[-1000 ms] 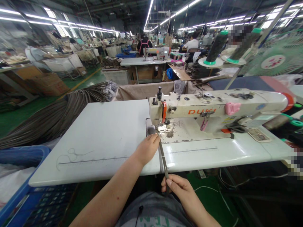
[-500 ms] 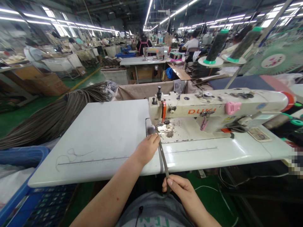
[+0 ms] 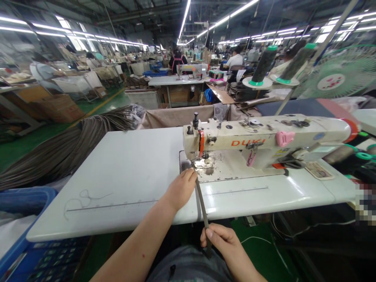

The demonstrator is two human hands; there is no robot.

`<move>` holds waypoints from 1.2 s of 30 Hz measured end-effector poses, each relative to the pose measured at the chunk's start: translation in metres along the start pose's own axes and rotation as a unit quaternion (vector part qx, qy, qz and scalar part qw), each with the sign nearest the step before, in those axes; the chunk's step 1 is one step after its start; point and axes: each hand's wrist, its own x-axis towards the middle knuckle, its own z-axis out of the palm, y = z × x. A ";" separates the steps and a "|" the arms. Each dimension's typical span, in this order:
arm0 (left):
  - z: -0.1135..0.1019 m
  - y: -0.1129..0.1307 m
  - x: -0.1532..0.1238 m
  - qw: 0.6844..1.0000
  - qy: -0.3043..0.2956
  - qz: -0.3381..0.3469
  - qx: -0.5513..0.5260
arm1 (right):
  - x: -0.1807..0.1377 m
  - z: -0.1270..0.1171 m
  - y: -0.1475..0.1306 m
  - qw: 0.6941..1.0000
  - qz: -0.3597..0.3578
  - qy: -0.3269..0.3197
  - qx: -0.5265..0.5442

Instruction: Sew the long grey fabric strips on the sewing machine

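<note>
A narrow grey-brown fabric strip (image 3: 201, 199) runs from the needle area of a white sewing machine (image 3: 299, 135) down over the table's front edge. My left hand (image 3: 181, 188) lies close to the presser foot, its fingers closed on the strip's far end, which they partly hide. Below the front edge, close to my body, my right hand (image 3: 221, 239) pinches the strip between thumb and fingers. Between the two hands the strip hangs in a slight curve. A metal plate (image 3: 202, 163) shows under the needle.
The white sewing table (image 3: 138, 164) carries a printed ruler line and a loose thread (image 3: 85, 199). A big bundle of dark strips (image 3: 67, 147) lies left, above a blue basket (image 3: 44, 196). Thread cones (image 3: 264, 66) and a fan (image 3: 335, 80) stand right. People work at machines beyond.
The view has shifted slightly. Both hands keep their hold at nearly the same places, and the strip between them bows a little more.
</note>
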 end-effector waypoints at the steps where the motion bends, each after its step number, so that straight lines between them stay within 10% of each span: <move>1: 0.000 0.000 0.000 1.000 0.001 -0.002 -0.002 | 0.000 0.000 0.001 1.000 0.000 0.000 0.002; 20: 0.008 -0.008 -0.014 0.992 0.011 0.096 0.076 | 0.001 0.004 0.009 0.998 -0.053 0.001 -0.035; 36: 0.013 -0.017 -0.013 0.961 0.080 0.201 0.172 | 0.000 0.008 0.010 0.989 0.009 -0.007 0.147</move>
